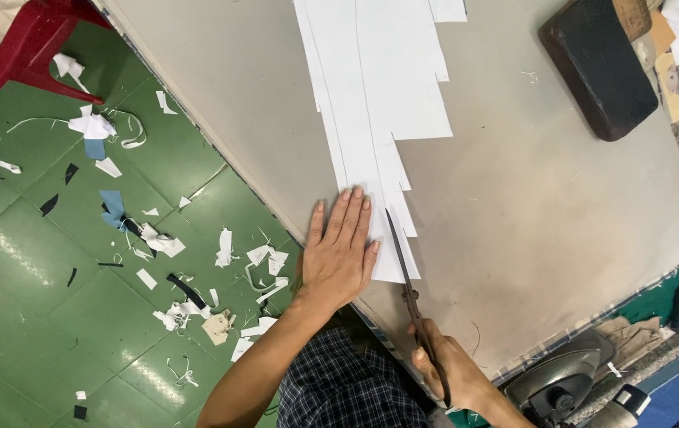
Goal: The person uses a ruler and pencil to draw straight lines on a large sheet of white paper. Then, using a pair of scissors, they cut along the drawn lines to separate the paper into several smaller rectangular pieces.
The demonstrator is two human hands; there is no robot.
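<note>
The person is leaning over a grey table (561,222), and the left hand (339,254) is lying flat on a stack of white paper sheets (379,87), fingers spread a little and pressing the lower end of the stack down near the table's edge. The sheets are running away from the person up the table, their right side cut into a row of steps. The right hand (450,368) is gripping a pair of long dark scissors (411,289), fingers wrapped through the handles; the blades are pointing up along the right edge of the paper, just beside the left hand's little finger, and they are looking nearly closed (how far they are parted I cannot tell from here). The tip is sitting on the white sheet, close to the stepped edge.

At the far right of the table a dark, rounded block (597,67) is lying at an angle, with some pale scraps beside it. Below the table's near edge a grey iron (561,380) is resting close to the right wrist. A checked sleeve or shirt is showing beneath the arms. To the left the green tiled floor (38,317) is littered with white, blue and black offcuts (165,242), and a red plastic chair (22,47) is standing in the upper corner
</note>
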